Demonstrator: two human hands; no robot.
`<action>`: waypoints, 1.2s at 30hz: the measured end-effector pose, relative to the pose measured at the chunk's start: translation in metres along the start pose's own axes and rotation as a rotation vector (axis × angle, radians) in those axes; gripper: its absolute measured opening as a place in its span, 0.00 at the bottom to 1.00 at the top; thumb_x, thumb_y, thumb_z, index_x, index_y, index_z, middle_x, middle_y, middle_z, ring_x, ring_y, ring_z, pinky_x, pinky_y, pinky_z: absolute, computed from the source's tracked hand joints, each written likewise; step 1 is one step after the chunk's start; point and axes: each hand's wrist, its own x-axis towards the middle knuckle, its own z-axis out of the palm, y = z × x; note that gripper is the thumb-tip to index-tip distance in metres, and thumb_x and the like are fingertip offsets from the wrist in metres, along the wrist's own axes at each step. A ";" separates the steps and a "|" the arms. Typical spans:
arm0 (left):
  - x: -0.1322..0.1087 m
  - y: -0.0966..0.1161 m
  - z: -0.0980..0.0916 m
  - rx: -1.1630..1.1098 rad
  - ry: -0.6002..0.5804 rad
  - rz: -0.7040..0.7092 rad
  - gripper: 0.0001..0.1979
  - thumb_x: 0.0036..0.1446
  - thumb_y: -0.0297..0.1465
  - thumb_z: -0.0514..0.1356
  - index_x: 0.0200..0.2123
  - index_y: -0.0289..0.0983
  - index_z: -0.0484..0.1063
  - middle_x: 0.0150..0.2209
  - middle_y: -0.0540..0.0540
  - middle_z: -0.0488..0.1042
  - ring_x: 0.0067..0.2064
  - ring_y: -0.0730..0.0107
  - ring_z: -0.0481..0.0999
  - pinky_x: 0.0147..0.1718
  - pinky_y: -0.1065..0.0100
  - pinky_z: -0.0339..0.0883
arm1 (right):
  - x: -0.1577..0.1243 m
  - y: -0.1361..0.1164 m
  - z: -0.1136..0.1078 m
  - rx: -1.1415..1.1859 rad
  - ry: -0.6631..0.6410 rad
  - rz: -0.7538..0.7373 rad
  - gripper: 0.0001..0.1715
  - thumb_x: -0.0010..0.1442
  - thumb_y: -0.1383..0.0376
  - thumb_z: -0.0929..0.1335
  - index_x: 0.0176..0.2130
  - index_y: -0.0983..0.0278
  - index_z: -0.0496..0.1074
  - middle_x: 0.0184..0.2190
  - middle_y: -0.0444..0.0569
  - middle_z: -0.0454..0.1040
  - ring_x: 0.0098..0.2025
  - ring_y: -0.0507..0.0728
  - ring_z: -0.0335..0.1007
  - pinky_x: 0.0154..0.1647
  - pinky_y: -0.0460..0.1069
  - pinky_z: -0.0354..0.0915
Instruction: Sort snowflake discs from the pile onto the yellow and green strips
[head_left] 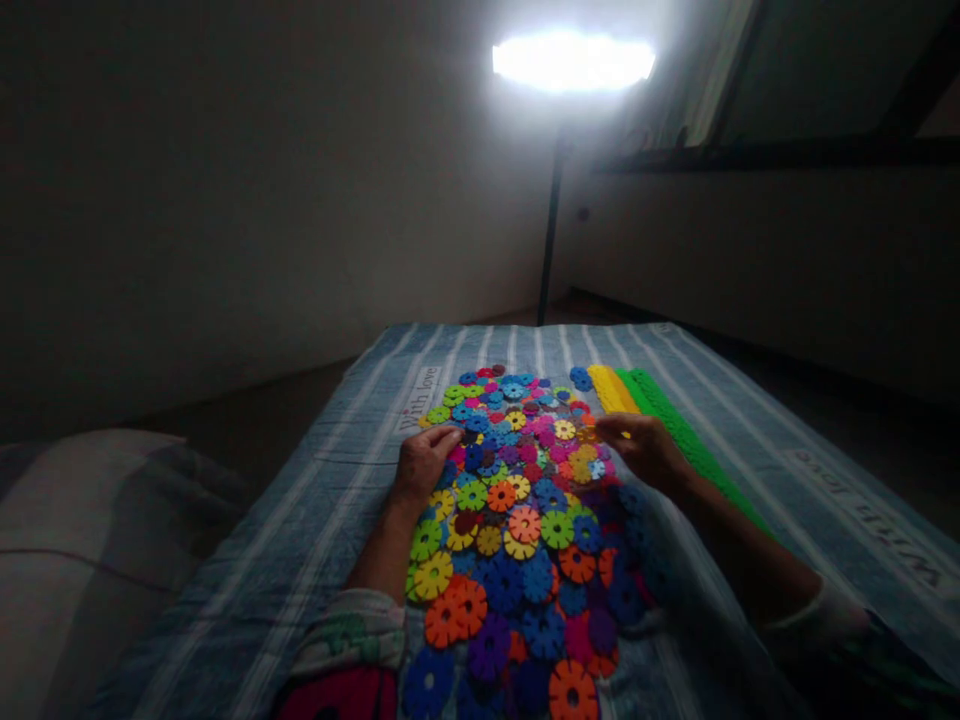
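A wide spread of colourful notched plastic discs [525, 524] lies over the striped cloth, in blue, orange, yellow, green, pink and purple. My left hand [426, 464] is at the left edge of the spread, thumb and fingers pinched together beside dark and blue discs. Whatever its fingertips hold is too small to make out. On the opposite side, my right hand [643, 446] reaches in with its fingers closed near orange and yellow discs; I cannot tell what is in them. Just beyond it run a yellow row of discs [611, 388] and a longer green row of discs [690, 448].
A short blue stack of discs [580, 379] lies left of the yellow row. The striped blue cloth [337, 500] covers the table-like surface. Behind its far edge stands a bright lamp [574, 62] on a dark pole. Pale fabric [82, 570] lies at the lower left.
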 end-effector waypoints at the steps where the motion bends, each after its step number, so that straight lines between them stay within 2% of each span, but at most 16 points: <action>1: 0.000 0.001 0.000 0.005 0.002 0.006 0.15 0.43 0.42 0.64 0.31 0.38 0.82 0.38 0.43 0.83 0.46 0.54 0.79 0.52 0.57 0.68 | -0.006 0.006 -0.010 0.010 0.023 0.032 0.15 0.57 0.58 0.66 0.30 0.63 0.80 0.26 0.47 0.80 0.30 0.57 0.75 0.33 0.48 0.67; 5: 0.000 0.004 0.000 0.028 0.003 0.033 0.14 0.42 0.43 0.65 0.29 0.39 0.82 0.36 0.44 0.83 0.44 0.54 0.79 0.52 0.56 0.68 | -0.024 0.025 -0.040 -0.002 0.106 0.138 0.18 0.55 0.53 0.67 0.29 0.62 0.80 0.29 0.49 0.82 0.33 0.61 0.78 0.36 0.52 0.69; 9: 0.001 0.006 0.000 0.042 0.007 0.060 0.13 0.43 0.43 0.65 0.28 0.41 0.81 0.36 0.44 0.83 0.44 0.54 0.79 0.52 0.56 0.69 | -0.033 0.036 -0.052 -0.022 0.128 0.190 0.17 0.52 0.53 0.68 0.30 0.61 0.81 0.32 0.50 0.83 0.35 0.62 0.79 0.40 0.54 0.71; 13: 0.002 0.005 -0.001 0.068 0.007 0.054 0.12 0.44 0.41 0.64 0.29 0.41 0.81 0.36 0.45 0.83 0.45 0.54 0.80 0.52 0.57 0.69 | -0.036 0.042 -0.050 -0.053 0.053 0.194 0.16 0.53 0.55 0.67 0.30 0.61 0.82 0.32 0.49 0.83 0.36 0.61 0.79 0.40 0.53 0.71; 17: 0.002 0.004 -0.002 0.068 0.000 0.043 0.13 0.44 0.41 0.64 0.30 0.40 0.82 0.37 0.45 0.83 0.46 0.54 0.79 0.54 0.56 0.67 | -0.036 0.048 -0.045 -0.119 -0.024 0.160 0.13 0.54 0.58 0.68 0.28 0.60 0.81 0.30 0.48 0.83 0.35 0.59 0.78 0.36 0.50 0.69; 20: 0.002 0.004 -0.002 0.047 0.002 0.030 0.15 0.43 0.43 0.65 0.30 0.40 0.82 0.38 0.44 0.83 0.47 0.53 0.79 0.55 0.55 0.67 | -0.034 0.055 -0.041 -0.186 -0.046 0.118 0.12 0.55 0.61 0.68 0.27 0.60 0.80 0.26 0.46 0.81 0.32 0.57 0.76 0.33 0.47 0.66; 23: 0.001 0.005 -0.001 0.018 0.003 0.007 0.17 0.41 0.45 0.66 0.30 0.39 0.82 0.38 0.44 0.83 0.47 0.52 0.79 0.54 0.55 0.67 | -0.032 0.060 -0.038 -0.280 -0.055 0.106 0.10 0.55 0.63 0.68 0.28 0.60 0.80 0.27 0.46 0.81 0.31 0.55 0.75 0.32 0.46 0.65; 28: 0.000 0.007 0.000 0.009 0.003 0.010 0.19 0.39 0.48 0.67 0.30 0.40 0.82 0.37 0.45 0.83 0.46 0.51 0.79 0.52 0.57 0.68 | -0.031 0.063 -0.035 -0.406 0.029 0.125 0.12 0.54 0.67 0.67 0.34 0.60 0.81 0.36 0.50 0.82 0.38 0.58 0.77 0.40 0.49 0.68; 31: -0.001 0.007 0.000 0.000 0.006 0.001 0.20 0.39 0.49 0.68 0.30 0.40 0.82 0.37 0.44 0.83 0.46 0.51 0.79 0.52 0.57 0.68 | -0.034 0.063 -0.036 -0.413 0.100 0.100 0.14 0.57 0.65 0.65 0.34 0.60 0.81 0.35 0.50 0.82 0.38 0.58 0.77 0.40 0.50 0.67; 36: 0.000 0.004 0.000 0.015 -0.005 -0.005 0.18 0.41 0.46 0.67 0.31 0.39 0.82 0.38 0.43 0.83 0.46 0.53 0.79 0.52 0.57 0.68 | -0.040 0.060 -0.032 -0.401 0.141 0.058 0.16 0.59 0.64 0.63 0.30 0.61 0.80 0.31 0.51 0.80 0.35 0.58 0.75 0.38 0.50 0.66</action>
